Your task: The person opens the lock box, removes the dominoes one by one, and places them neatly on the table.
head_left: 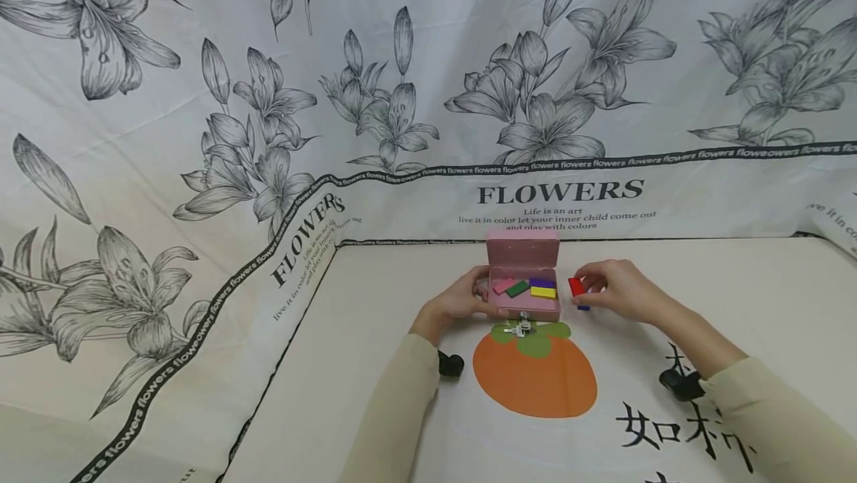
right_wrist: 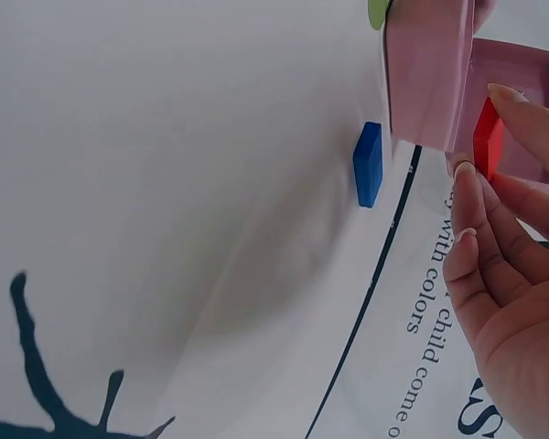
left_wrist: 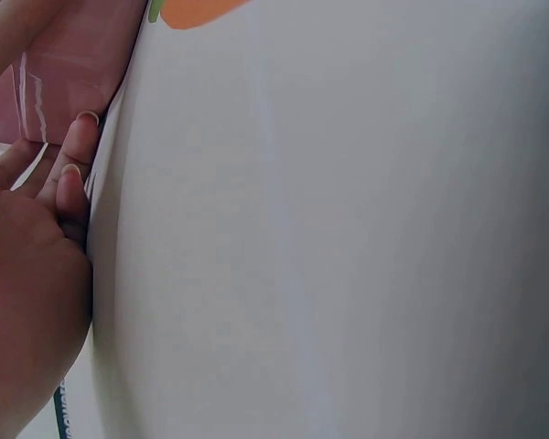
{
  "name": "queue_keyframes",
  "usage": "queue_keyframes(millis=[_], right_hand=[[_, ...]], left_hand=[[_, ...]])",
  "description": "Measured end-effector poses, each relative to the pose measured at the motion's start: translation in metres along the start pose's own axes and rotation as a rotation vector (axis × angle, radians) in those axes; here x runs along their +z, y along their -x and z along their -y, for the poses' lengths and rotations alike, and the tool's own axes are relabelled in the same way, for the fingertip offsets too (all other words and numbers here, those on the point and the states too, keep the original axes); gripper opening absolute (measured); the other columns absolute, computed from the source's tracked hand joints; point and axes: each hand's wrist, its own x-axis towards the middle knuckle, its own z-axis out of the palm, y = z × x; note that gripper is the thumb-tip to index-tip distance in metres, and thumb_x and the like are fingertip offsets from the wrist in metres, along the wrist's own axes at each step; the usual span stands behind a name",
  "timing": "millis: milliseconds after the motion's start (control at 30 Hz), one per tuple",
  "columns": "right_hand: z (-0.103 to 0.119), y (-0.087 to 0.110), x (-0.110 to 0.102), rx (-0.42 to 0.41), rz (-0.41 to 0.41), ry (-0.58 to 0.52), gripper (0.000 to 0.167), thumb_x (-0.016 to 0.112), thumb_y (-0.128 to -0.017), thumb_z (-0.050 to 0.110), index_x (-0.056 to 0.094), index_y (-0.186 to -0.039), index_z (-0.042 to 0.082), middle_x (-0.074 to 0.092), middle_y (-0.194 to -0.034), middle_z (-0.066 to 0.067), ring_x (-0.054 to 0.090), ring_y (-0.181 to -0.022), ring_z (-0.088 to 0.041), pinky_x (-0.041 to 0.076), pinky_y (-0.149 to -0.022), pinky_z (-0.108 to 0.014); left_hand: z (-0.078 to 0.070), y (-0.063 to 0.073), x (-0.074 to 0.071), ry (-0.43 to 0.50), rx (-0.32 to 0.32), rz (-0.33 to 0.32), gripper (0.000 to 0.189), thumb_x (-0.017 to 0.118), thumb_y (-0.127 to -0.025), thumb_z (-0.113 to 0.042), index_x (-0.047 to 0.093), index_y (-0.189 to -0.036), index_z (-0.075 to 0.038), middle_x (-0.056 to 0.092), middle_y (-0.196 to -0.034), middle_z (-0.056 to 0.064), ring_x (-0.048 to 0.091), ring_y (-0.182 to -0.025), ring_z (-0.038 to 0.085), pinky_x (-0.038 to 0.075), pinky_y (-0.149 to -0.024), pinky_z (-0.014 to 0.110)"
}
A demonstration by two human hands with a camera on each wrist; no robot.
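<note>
A small pink hinged box [head_left: 550, 312] stands on the table with its lid [head_left: 522, 252] raised. My left hand [head_left: 462, 295] grips the box's left side, thumb at the front corner; in the left wrist view its fingers lie against the pink wall. Inside are a pink block [head_left: 504, 286], a green block [head_left: 518, 289], a yellow block [head_left: 544, 293] and a purple block [head_left: 541, 283]. Just right of the box, my right hand [head_left: 619, 291] pinches a red block [right_wrist: 487, 139] between thumb and fingers. Below it, a blue block [right_wrist: 368, 165] lies on the cloth.
A silver latch with keys [head_left: 518, 330] hangs at the box's front. The white tablecloth carries an orange persimmon print [head_left: 535, 379] and black characters [head_left: 663, 423]. Behind the box rises a flower-printed cloth [head_left: 402, 204], which also closes off the left side.
</note>
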Motion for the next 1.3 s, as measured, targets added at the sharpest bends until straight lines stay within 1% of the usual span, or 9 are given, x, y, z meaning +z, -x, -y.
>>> queue_keyframes(millis=[133,367,600,767,1000,1100,1300], right_hand=[[-0.003,0.003,-0.003,0.015,-0.001,0.005,0.037,0.087,-0.083,0.022,0.074,-0.11,0.0,0.073,-0.088,0.0,0.062,-0.08,-0.015,0.051,-0.07,-0.026],[-0.009,0.008,-0.004,0.046,0.01,0.009,0.04,0.086,-0.083,0.02,0.072,-0.112,-0.004,0.072,-0.089,-0.001,0.061,-0.081,-0.016,0.052,-0.071,-0.025],[-0.014,0.013,-0.004,0.049,0.01,0.011,0.042,0.086,-0.083,0.021,0.072,-0.112,-0.005,0.073,-0.091,-0.003,0.062,-0.082,-0.016,0.052,-0.071,-0.024],[-0.019,0.015,-0.004,0.057,0.002,0.032,0.042,0.086,-0.083,0.022,0.072,-0.113,-0.005,0.073,-0.091,-0.002,0.062,-0.082,-0.016,0.052,-0.071,-0.023],[-0.026,0.018,-0.004,0.068,0.006,0.026,0.045,0.086,-0.084,0.025,0.071,-0.112,-0.006,0.073,-0.091,-0.004,0.062,-0.082,-0.017,0.051,-0.07,-0.022],[-0.029,0.017,-0.003,0.077,0.01,0.031,0.042,0.086,-0.084,0.025,0.072,-0.11,-0.005,0.073,-0.09,-0.003,0.062,-0.081,-0.017,0.052,-0.071,-0.024],[-0.039,0.016,-0.002,0.119,0.031,0.044,0.043,0.086,-0.083,0.027,0.071,-0.107,-0.006,0.071,-0.087,-0.006,0.06,-0.08,-0.02,0.052,-0.071,-0.032]], left_hand=[[0.0,0.0,0.0,-0.006,-0.004,-0.004,0.098,0.092,-0.075,-0.014,0.038,-0.157,-0.019,0.061,-0.119,0.002,0.055,-0.095,0.015,0.045,-0.085,0.029],[0.001,0.0,0.0,0.014,0.011,-0.003,0.095,0.09,-0.077,-0.011,0.039,-0.156,-0.017,0.061,-0.119,0.004,0.054,-0.094,0.016,0.045,-0.083,0.028],[0.002,0.0,0.0,0.016,0.009,0.003,0.096,0.09,-0.077,-0.011,0.037,-0.157,-0.017,0.061,-0.122,0.005,0.055,-0.094,0.015,0.046,-0.084,0.027],[0.0,0.0,0.0,0.01,0.014,0.002,0.097,0.091,-0.077,-0.012,0.037,-0.157,-0.017,0.061,-0.12,0.005,0.055,-0.094,0.016,0.046,-0.084,0.027],[-0.001,0.002,0.0,0.006,-0.003,-0.001,0.098,0.092,-0.076,-0.014,0.038,-0.157,-0.019,0.061,-0.12,0.003,0.055,-0.096,0.016,0.046,-0.086,0.028],[-0.002,0.003,0.001,0.001,-0.004,-0.005,0.098,0.092,-0.076,-0.014,0.037,-0.157,-0.018,0.061,-0.118,0.004,0.055,-0.095,0.016,0.046,-0.086,0.029],[-0.003,0.002,0.0,0.0,-0.02,-0.015,0.098,0.093,-0.075,-0.015,0.038,-0.157,-0.02,0.061,-0.117,0.003,0.054,-0.095,0.016,0.045,-0.086,0.029]])
